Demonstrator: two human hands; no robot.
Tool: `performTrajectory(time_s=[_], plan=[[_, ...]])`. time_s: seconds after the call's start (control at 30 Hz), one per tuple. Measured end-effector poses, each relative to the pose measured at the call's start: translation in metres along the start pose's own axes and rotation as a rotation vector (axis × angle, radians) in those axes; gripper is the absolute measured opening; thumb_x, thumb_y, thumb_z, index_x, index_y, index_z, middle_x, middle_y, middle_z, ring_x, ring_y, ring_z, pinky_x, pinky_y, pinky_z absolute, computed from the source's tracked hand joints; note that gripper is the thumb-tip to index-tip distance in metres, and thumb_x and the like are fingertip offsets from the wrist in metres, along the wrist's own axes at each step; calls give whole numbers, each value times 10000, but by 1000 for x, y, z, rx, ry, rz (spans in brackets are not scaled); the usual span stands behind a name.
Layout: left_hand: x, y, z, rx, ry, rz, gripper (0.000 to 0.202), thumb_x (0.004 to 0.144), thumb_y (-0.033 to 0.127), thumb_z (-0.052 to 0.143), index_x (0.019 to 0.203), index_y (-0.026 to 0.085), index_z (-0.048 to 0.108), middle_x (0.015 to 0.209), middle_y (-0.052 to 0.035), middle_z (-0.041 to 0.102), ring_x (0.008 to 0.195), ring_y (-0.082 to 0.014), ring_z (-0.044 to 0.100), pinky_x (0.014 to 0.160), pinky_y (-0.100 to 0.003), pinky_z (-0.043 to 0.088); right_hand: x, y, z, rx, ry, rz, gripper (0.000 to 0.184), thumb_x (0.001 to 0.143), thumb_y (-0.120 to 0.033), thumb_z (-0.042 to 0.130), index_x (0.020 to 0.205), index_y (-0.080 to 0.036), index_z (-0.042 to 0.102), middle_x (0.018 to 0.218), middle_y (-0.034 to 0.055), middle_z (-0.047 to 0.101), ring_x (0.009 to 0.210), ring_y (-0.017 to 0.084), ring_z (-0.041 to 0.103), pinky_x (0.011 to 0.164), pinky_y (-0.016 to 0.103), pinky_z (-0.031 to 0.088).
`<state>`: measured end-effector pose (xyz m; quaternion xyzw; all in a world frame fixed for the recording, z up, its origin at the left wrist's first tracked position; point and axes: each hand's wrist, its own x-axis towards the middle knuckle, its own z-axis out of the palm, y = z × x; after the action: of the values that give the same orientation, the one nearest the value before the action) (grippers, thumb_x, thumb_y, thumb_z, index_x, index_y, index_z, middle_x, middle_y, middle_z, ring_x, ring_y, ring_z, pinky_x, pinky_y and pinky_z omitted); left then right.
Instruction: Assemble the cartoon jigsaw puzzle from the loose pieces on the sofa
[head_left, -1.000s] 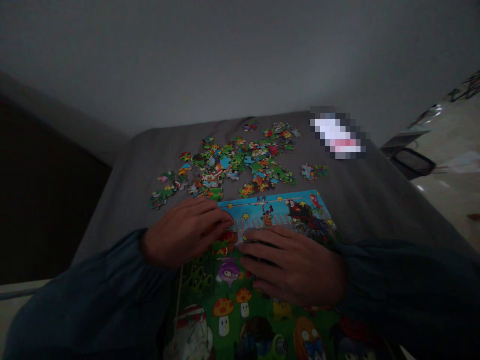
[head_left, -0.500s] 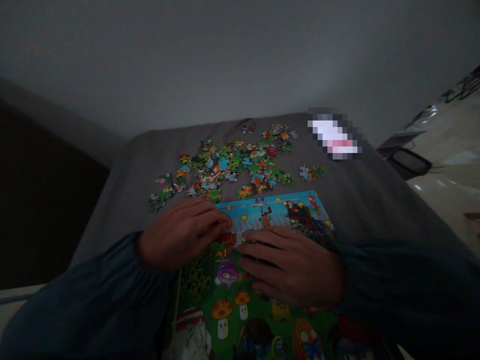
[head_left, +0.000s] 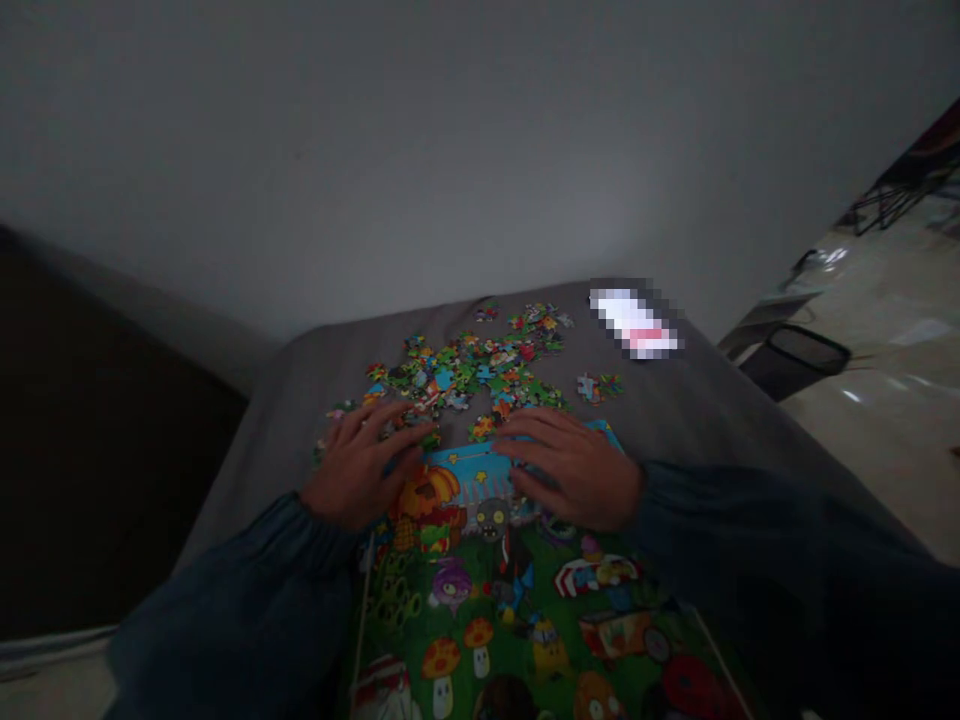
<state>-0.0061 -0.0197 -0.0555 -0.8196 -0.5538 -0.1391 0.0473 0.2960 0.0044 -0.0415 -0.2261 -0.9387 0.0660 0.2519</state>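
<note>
A puzzle board [head_left: 487,570] printed with cartoon plants and zombies lies in front of me, its blue top edge facing the wall. Several loose jigsaw pieces [head_left: 465,365] are heaped just beyond that edge. My left hand [head_left: 364,465] is at the board's upper left corner, fingers apart and reaching over the nearest pieces, some of which it hides. Over the upper right part of the board is my right hand [head_left: 570,465], fingers stretched out and slightly bent. I see nothing held in either hand.
A grey cloth [head_left: 277,400] covers the surface under the board. At the back right lies a pixelated bright object [head_left: 637,322], with two joined pieces [head_left: 598,387] nearer me. A pale wall [head_left: 450,150] stands behind; a dark-framed item [head_left: 810,348] is on the right over shiny floor.
My right hand has moved up the board, uncovering the zombie picture. The left hand has shifted off the pumpkin picture toward the loose pieces. The camera view has tilted up.
</note>
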Motion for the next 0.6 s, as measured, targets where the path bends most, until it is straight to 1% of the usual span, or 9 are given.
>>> performTrajectory(time_s=[0.1, 0.13, 0.2, 0.27, 0.37, 0.5, 0.6], plan=[[-1, 5, 1, 42, -118, -47, 350, 997, 390, 488, 1312, 444, 630, 1489, -2, 533, 1336, -356, 450, 1030, -599, 412, 18, 22, 8, -68, -39, 78, 354, 1004, -254, 508, 1333, -147, 579, 1304, 125, 616, 1279, 286, 488, 1061, 493, 442], [-1, 6, 1, 49, -143, -77, 358, 997, 387, 499, 1331, 453, 612, 1516, 7, 509, 1354, -353, 437, 1038, -593, 411, 24, 27, 11, -84, -53, 95, 375, 1009, -278, 512, 1359, -156, 567, 1325, 128, 604, 1294, 300, 472, 1055, 504, 439], [-2, 8, 0, 68, -164, -127, 368, 995, 387, 518, 1348, 458, 593, 1541, 13, 484, 1376, -352, 423, 1046, -585, 413, 32, 34, 19, -92, -84, 113, 372, 1003, -319, 538, 1349, -191, 589, 1339, 124, 600, 1305, 323, 456, 1024, 521, 441], [-2, 10, 0, 94, -165, -149, 365, 989, 390, 537, 1341, 465, 597, 1542, 16, 484, 1378, -350, 427, 1045, -588, 418, 36, 37, 25, -65, -97, 121, 313, 989, -328, 571, 1272, -220, 648, 1317, 105, 622, 1299, 325, 458, 1006, 523, 433], [-1, 9, 1, 107, -153, -160, 359, 981, 378, 551, 1327, 455, 613, 1528, 10, 501, 1378, -341, 434, 1051, -589, 420, 36, 38, 29, 6, -55, 132, 233, 966, -301, 616, 1171, -215, 686, 1248, 85, 663, 1259, 297, 486, 1000, 498, 417], [0, 8, 3, 82, -120, -164, 354, 979, 332, 541, 1308, 413, 641, 1495, -7, 537, 1375, -326, 440, 1085, -597, 393, 34, 37, 26, 101, 14, 148, 149, 941, -279, 656, 1046, -180, 695, 1061, 75, 709, 1122, 261, 553, 964, 445, 432], [0, 8, 6, 64, -97, -160, 361, 974, 312, 529, 1305, 400, 645, 1487, -8, 544, 1375, -318, 440, 1100, -606, 373, 32, 40, 23, 167, 52, 208, 112, 945, -263, 646, 996, -177, 697, 962, 70, 712, 999, 232, 602, 904, 405, 467]])
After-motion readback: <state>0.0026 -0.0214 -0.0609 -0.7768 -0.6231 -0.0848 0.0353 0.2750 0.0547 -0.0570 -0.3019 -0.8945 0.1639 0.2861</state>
